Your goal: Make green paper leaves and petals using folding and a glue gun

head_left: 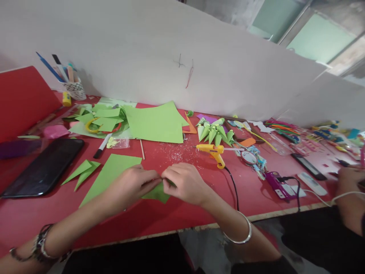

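Observation:
My left hand (135, 183) and my right hand (184, 182) meet over the red table, their fingertips pinched together on a piece of green paper (156, 194). Its lower part shows below my fingers; the pinched edge is hidden. Under my left forearm lies a larger green sheet (114, 167). To the left of that sheet rests a folded green paper piece (82, 171). A yellow glue gun (212, 151) lies beyond my right hand, its black cord running to the table's front edge.
A black phone (42, 165) lies at the left. Green sheets (156, 123), a marker (103, 145) and green paper cones (215, 133) are farther back. At right are a purple power strip (281, 186) and another person's hand (349, 179). A pen cup (74, 89) stands by the wall.

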{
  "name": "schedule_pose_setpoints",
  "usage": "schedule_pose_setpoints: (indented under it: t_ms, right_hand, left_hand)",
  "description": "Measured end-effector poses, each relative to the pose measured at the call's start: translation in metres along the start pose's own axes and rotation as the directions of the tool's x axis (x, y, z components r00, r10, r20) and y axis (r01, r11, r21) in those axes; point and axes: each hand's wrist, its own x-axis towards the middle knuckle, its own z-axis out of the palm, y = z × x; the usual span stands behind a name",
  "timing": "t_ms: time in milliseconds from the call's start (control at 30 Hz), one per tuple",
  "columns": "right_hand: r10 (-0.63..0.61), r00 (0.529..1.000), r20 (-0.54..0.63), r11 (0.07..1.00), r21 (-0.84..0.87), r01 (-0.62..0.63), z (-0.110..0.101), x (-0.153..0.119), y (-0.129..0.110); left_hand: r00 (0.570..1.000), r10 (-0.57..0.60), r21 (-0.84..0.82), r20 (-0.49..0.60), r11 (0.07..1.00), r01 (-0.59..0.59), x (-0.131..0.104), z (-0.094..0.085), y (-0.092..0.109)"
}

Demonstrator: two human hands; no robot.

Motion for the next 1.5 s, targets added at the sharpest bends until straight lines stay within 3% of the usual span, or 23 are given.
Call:
schedule_pose_setpoints:
  t_ms: [133, 300, 500, 600, 667, 733, 833, 933, 1067, 1233, 1367, 1500]
  right_hand:
    - [-0.023, 1.000, -0.002, 0.999, 0.032, 0.023, 0.002, -0.005, 0.003]
    - [-0.001, 1.000, -0.026, 0.999, 0.036, 0.002, 0.004, -0.012, 0.011]
    - [0.150, 0.988, -0.045, 0.988, 0.033, -0.148, 0.003, -0.029, 0.040]
    - [0.267, 0.956, -0.119, 0.958, 0.141, -0.250, -0.003, -0.031, 0.043]
    - [0.267, 0.950, -0.160, 0.944, 0.243, -0.224, -0.007, -0.026, 0.038]
    - [0.180, 0.975, -0.128, 0.953, 0.268, -0.141, -0.010, -0.018, 0.028]
    - [0.050, 0.997, 0.056, 0.972, 0.225, -0.062, -0.007, -0.008, 0.018]
    - [0.061, 0.985, 0.164, 0.977, 0.191, -0.092, 0.001, -0.003, 0.013]
    - [0.116, 0.978, 0.174, 0.973, 0.177, -0.147, 0.006, 0.000, 0.009]
    - [0.123, 0.975, 0.186, 0.925, 0.334, -0.181, 0.000, 0.002, 0.004]
    - [0.157, 0.970, 0.185, 0.867, 0.445, -0.225, -0.006, -0.003, 0.007]
    - [0.252, 0.950, 0.187, 0.798, 0.515, -0.313, -0.010, -0.011, 0.016]
  left_hand:
    - [0.999, -0.024, -0.057, 0.047, 0.998, 0.027, -0.002, 0.003, -0.001]
    - [0.993, -0.015, -0.015, 0.114, 1.000, 0.017, -0.003, 0.000, -0.002]
    - [0.963, -0.156, 0.012, 0.220, 0.987, 0.157, -0.013, -0.015, -0.016]
    - [0.943, -0.218, 0.041, 0.253, 0.976, 0.215, -0.015, -0.021, -0.020]
    - [0.940, -0.223, 0.060, 0.256, 0.975, 0.215, -0.014, -0.022, -0.019]
    - [0.946, -0.209, 0.079, 0.248, 0.978, 0.195, -0.012, -0.022, -0.018]
    - [0.969, -0.118, 0.096, 0.217, 0.990, 0.099, -0.008, -0.019, -0.016]
    - [0.988, 0.010, 0.171, 0.157, 0.985, -0.038, -0.004, -0.016, -0.014]
    - [0.992, 0.114, 0.330, 0.051, 0.936, -0.125, 0.002, -0.012, -0.005]
    - [0.980, 0.192, 0.419, -0.056, 0.895, -0.151, 0.003, -0.009, 0.003]
    - [0.973, 0.222, 0.450, -0.064, 0.877, -0.170, -0.002, -0.009, -0.007]
    - [0.990, 0.131, 0.475, -0.049, 0.875, -0.092, -0.010, -0.013, -0.030]
